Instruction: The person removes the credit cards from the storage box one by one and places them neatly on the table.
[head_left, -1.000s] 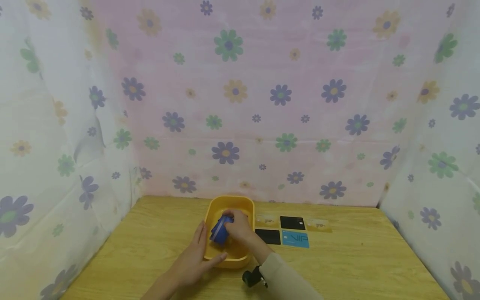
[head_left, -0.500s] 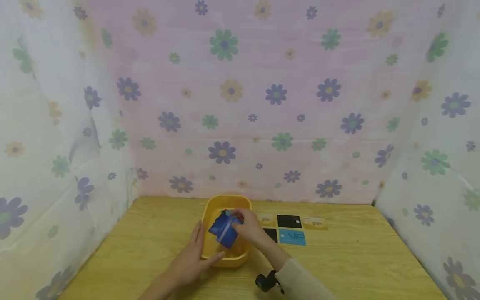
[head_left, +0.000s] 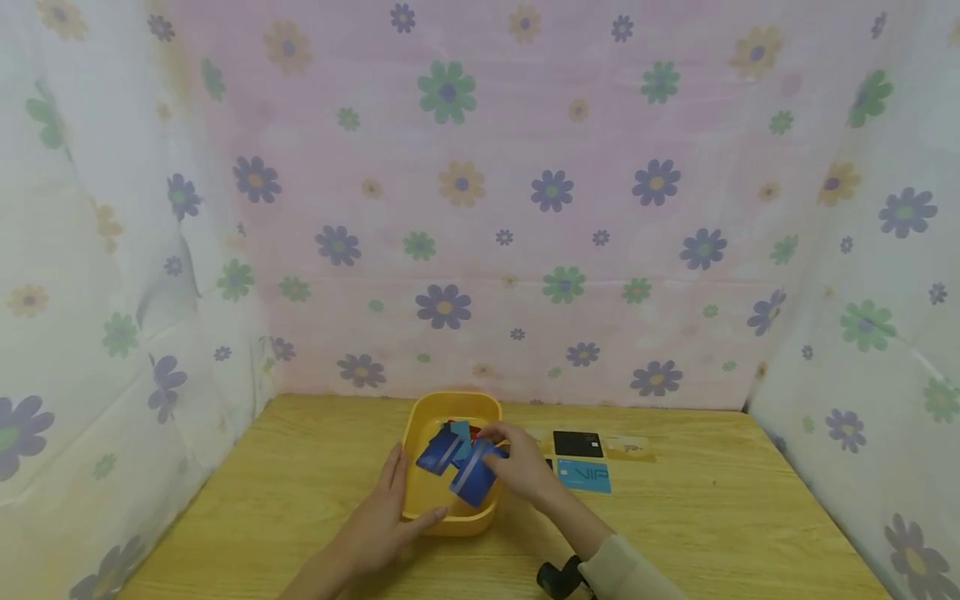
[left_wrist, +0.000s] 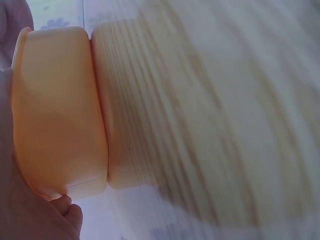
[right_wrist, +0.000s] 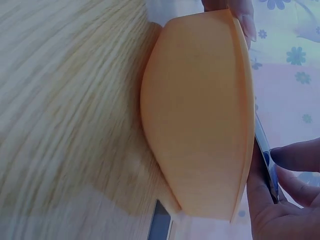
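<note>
My left hand [head_left: 378,517] holds a yellow plastic tray [head_left: 450,527] at its near left corner, fingers along the left wall and thumb over the front rim. Over the tray's right half, my right hand [head_left: 521,467] pinches a blue bank card [head_left: 471,482] with a pale stripe. Seen edge-on in the right wrist view, that card [right_wrist: 267,160] sits between thumb and fingers at rim height. Inside the tray lie another dark blue card [head_left: 438,452], a light blue card [head_left: 460,442] and a partly hidden red card [head_left: 476,432].
On the wooden table [head_left: 720,517], right of the tray, cards lie in rows: a black one [head_left: 577,444], a gold one [head_left: 630,447] and a light blue VIP card [head_left: 585,475]. My right hand partly covers others there. A flowered curtain [head_left: 487,208] encloses the back and sides.
My right hand has moved right with the blue card, separating it from the pile. The dark blue, light blue and red cards now show in the tray. My left hand keeps its hold.
</note>
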